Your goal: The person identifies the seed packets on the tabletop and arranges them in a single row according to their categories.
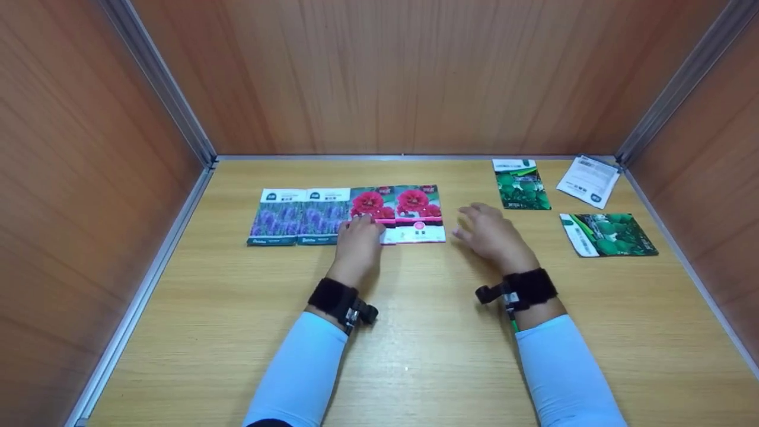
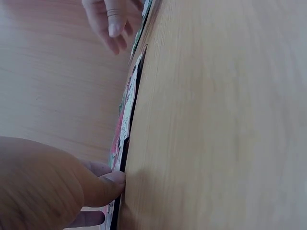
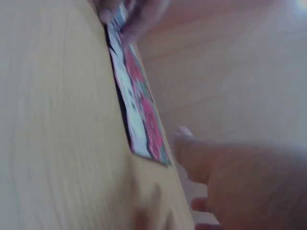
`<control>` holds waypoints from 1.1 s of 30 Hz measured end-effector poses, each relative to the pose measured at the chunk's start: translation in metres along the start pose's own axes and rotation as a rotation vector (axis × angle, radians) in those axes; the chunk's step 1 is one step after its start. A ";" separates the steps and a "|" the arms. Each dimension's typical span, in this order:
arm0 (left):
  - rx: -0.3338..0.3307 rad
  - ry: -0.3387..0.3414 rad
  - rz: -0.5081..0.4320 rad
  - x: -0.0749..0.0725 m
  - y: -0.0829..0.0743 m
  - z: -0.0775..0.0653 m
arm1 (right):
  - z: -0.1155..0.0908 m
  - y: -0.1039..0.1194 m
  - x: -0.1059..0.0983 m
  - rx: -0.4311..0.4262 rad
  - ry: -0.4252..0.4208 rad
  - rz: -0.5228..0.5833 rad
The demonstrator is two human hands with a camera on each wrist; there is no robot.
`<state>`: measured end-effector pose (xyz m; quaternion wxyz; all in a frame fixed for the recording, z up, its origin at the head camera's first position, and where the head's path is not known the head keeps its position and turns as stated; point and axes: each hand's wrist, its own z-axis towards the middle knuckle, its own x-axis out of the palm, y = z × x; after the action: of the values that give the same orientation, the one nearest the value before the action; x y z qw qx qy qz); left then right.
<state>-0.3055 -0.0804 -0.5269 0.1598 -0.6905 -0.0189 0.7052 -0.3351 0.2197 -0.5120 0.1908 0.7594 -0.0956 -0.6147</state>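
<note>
Wood-grain panels (image 1: 379, 77) trimmed with grey metal strips (image 1: 161, 83) enclose a pale wooden surface (image 1: 415, 356). A flat, rectangular outer red-flower packet (image 1: 419, 213) with a white lower band lies near the middle, closing a side-by-side row. Directly left of it is a matching inner red-flower packet (image 1: 370, 201), and further left come two purple-flower packets, the nearer one (image 1: 324, 216) and the end one (image 1: 276, 217), both topped with white. Neighbouring edges touch or slightly overlap; I cannot tell which.

Well to the right of the outer red-flower packet are an upright packet picturing round green produce (image 1: 522, 184), a tilted packet with its white printed back up (image 1: 588, 181), and a green packet lying sideways (image 1: 609, 235).

The left hand (image 1: 359, 240) rests on the inner packet, fingers bent over it, thumb at its near edge; whether that grip pinches or merely presses, I cannot tell. The right hand (image 1: 491, 232), just right of the outer packet and apart from it, has a wide, spread grip holding nothing.

The step in hand looks like aligning the row. The next move probably calls for squaring the inner packet's edge before the green packets are handled.
</note>
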 end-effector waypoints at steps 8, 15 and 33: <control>-0.025 0.016 0.000 0.000 0.001 0.000 | 0.002 -0.055 -0.020 0.166 -0.057 0.048; 0.009 -0.013 0.037 0.001 0.002 -0.002 | 0.003 -0.070 -0.016 0.172 -0.018 0.009; 0.006 0.000 0.018 0.000 0.000 -0.001 | -0.010 -0.083 -0.030 0.200 -0.029 -0.024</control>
<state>-0.3043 -0.0802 -0.5270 0.1556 -0.6901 -0.0103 0.7067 -0.3396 0.3084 -0.5168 0.1054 0.7667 -0.1502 -0.6152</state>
